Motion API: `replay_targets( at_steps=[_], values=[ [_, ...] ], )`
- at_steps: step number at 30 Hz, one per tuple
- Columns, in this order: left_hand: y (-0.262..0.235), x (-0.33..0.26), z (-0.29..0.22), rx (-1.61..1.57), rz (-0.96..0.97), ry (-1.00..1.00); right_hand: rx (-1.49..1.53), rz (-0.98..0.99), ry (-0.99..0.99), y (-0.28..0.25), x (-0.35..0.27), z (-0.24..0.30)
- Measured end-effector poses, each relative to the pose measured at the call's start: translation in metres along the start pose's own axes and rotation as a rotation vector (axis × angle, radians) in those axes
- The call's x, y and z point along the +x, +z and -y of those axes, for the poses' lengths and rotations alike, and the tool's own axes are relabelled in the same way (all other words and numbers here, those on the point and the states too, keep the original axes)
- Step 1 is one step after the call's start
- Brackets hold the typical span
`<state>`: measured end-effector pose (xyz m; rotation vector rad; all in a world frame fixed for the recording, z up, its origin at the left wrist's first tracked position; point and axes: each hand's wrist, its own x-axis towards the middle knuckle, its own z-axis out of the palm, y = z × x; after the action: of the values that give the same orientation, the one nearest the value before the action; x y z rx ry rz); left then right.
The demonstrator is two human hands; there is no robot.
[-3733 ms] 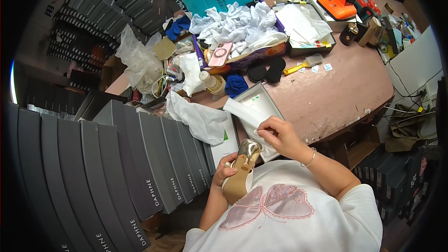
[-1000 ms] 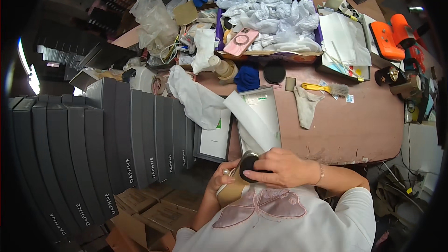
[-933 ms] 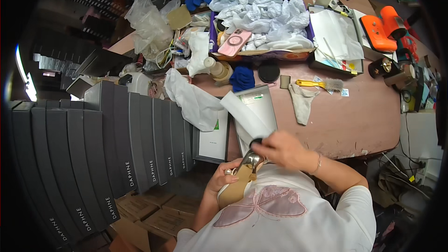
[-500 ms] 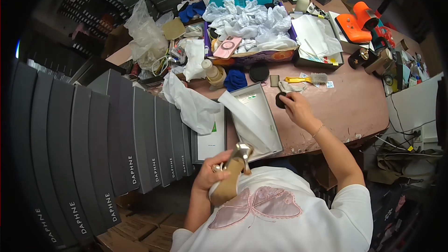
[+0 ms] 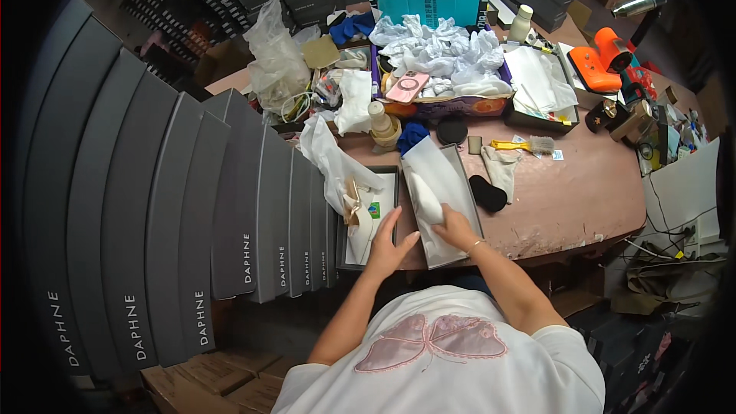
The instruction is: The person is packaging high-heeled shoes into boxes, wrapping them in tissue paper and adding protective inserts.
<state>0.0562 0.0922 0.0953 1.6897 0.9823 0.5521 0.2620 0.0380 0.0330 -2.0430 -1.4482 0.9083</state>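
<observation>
Gold shoe [image 5: 352, 205] lying in the left-centre box [image 5: 397, 185], your left hand [image 5: 388, 248] is spreading its fingers; your right hand [image 5: 458, 230], grip unclear, is touching centre-frame white paper [image 5: 426, 192], seemingly handling wrapping, next probably calling for gentle lifting

1. The gold shoe [image 5: 352, 203] has left the left hand [image 5: 391, 241] and now lies in the left shoebox half [image 5: 394, 184].
2. That hand is now spread beside it.
3. The right hand [image 5: 458, 230] has released the black hourglass-shaped pad [image 5: 488, 193], now on the table, and touches white tissue paper [image 5: 427, 203], which now covers more of the right shoebox half [image 5: 464, 184].
</observation>
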Motion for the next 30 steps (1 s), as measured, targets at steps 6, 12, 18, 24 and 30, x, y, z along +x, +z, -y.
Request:
replay_targets(
  at_steps=[6, 12, 18, 24, 30],
  values=[
    [0.005, 0.009, -0.016, -0.829, -0.086, -0.293, -0.082, 0.076, -0.626, -0.073, -0.047, 0.053],
    [0.032, 0.012, -0.049, -1.136, -0.391, -0.246, -0.079, -0.073, -0.832, -0.103, -0.042, 0.045],
    [0.082, 0.004, -0.081, -0.625, -0.347, 0.127, 0.964, 0.012, -0.2, -0.122, -0.032, 0.01],
    [0.155, -0.001, -0.092, -0.804, -0.636, -0.203, 0.763, 0.205, -0.161, -0.128, -0.029, 0.004],
    [0.118, -0.013, -0.091, -1.0, -0.481, -0.211, -0.002, -0.243, -0.879, -0.187, -0.003, 0.045]
  ],
)
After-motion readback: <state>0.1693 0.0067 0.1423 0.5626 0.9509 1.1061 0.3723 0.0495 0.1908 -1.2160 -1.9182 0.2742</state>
